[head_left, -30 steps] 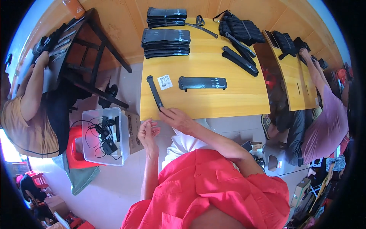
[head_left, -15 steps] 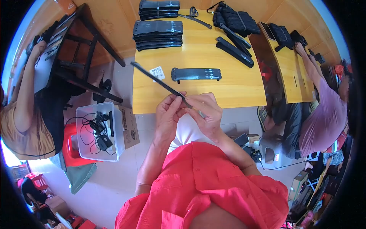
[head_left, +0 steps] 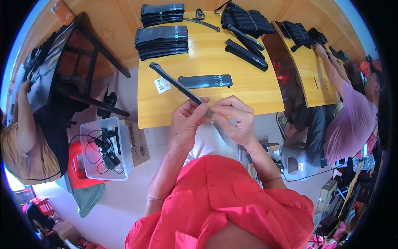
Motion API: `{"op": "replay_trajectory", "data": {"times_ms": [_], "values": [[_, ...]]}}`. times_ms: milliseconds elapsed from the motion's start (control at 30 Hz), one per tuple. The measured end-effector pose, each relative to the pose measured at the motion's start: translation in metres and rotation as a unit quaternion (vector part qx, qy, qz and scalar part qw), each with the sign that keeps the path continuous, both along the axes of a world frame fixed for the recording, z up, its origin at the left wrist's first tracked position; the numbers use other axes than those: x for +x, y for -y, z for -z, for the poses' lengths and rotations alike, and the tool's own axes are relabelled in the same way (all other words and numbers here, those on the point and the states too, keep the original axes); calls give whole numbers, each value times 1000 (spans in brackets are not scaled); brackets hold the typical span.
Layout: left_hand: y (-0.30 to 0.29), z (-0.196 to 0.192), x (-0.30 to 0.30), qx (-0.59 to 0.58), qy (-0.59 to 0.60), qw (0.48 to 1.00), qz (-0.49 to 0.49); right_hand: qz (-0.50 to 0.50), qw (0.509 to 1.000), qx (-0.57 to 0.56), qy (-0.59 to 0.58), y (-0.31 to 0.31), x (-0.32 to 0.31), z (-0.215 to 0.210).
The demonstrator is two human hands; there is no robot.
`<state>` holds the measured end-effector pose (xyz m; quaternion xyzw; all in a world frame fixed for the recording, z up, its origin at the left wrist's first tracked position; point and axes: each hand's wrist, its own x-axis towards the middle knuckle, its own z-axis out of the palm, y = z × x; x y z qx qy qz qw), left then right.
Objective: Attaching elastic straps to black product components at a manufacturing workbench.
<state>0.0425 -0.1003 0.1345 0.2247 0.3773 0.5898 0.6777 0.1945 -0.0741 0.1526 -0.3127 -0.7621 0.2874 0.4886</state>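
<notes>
A long, narrow black strap [head_left: 176, 83] slants up and to the left from my hands over the table. My left hand [head_left: 187, 120] is closed around its lower part, thumb on top. At the strap's near end, the thumb and fingers of my right hand [head_left: 238, 120] are pinched together. Beyond the hands, a flat black panel [head_left: 205, 81] with pale printing lies crosswise on the table. Next to it is a small white printed label [head_left: 162, 85], close to the strap.
The yellow wooden table [head_left: 244, 93] carries stacked black panels [head_left: 161, 41], more black strips [head_left: 246, 54] and a black bundle [head_left: 248, 20]. A clear bin of cables [head_left: 124, 166] stands left on the floor. Co-workers sit at a left table and a right table [head_left: 309, 79].
My right hand has shifted right and its fingers have moved to the strap's end. The strap has swung to a slightly steeper slant. The whole view has shifted a little.
</notes>
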Motion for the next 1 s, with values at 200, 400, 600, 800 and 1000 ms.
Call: {"op": "replay_trajectory", "data": {"times_ms": [200,400,600,800,1000], "values": [[-6,1,5,-13,-24,1000,2,-3,1000,-19,25,-4,8,-1],[-5,-2,8,-18,-53,998,-18,-11,995,26,92,-4,11,-13],[-7,-3,15,3,-62,997,-49,28,988,80,131,-1,7,-14],[-8,-2,21,-5,-52,996,-69,41,988,92,116,-1,6,-10],[-9,0,23,0,-53,995,-83,36,988,89,121,-4,6,-11]]}}
